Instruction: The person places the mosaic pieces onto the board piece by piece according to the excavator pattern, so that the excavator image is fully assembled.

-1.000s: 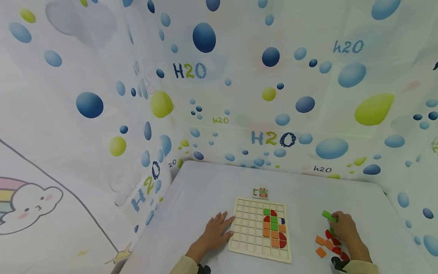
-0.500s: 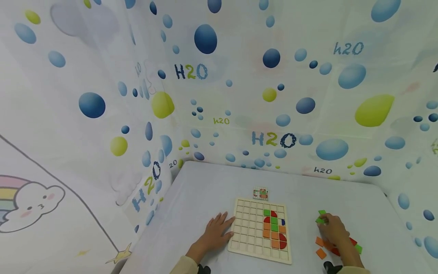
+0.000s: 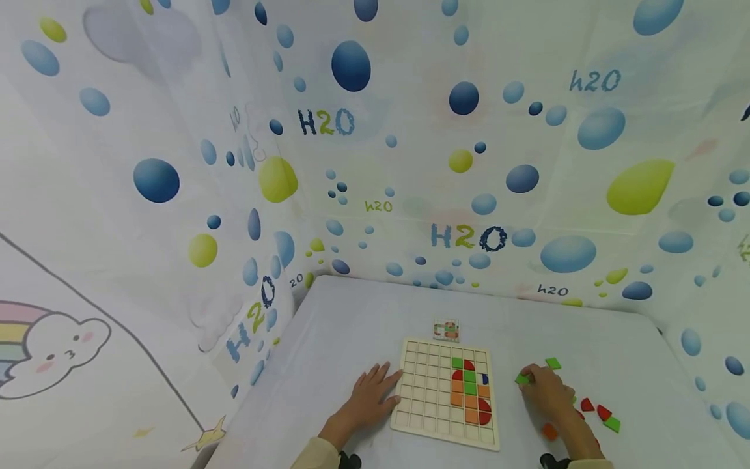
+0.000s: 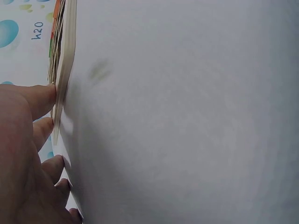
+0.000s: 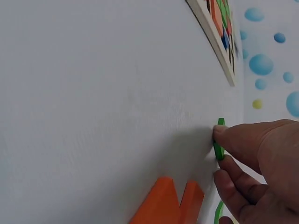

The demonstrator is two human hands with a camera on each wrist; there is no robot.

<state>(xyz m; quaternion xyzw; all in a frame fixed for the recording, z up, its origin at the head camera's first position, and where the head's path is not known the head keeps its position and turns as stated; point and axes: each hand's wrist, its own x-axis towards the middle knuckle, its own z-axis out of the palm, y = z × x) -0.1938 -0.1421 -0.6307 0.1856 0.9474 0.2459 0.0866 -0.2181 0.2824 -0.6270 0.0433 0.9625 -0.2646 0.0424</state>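
A wooden grid board (image 3: 422, 397) lies on the table with green, orange, red and blue tiles set in cells on its right side. My left hand (image 3: 370, 394) rests at the board's left edge, fingers spread, with thumb and a fingertip touching the rim in the left wrist view. Right of the board, my right hand (image 3: 547, 393) pinches a green tile (image 5: 218, 145) between thumb and fingers. Another green tile (image 3: 553, 363) lies just beyond that hand. Orange tiles (image 5: 161, 203) sit below it in the right wrist view, partly hidden by the hand in the head view.
A small pattern card (image 3: 446, 329) lies behind the board. Red tiles (image 3: 604, 412) and a green tile (image 3: 612, 424) are scattered right of my right forearm. A patterned curtain (image 3: 410, 163) rises behind the white table (image 3: 351, 312).
My right hand has moved left from the loose tiles toward the board, carrying one green tile. Another green tile now lies apart behind it. The left hand stays at the board edge.
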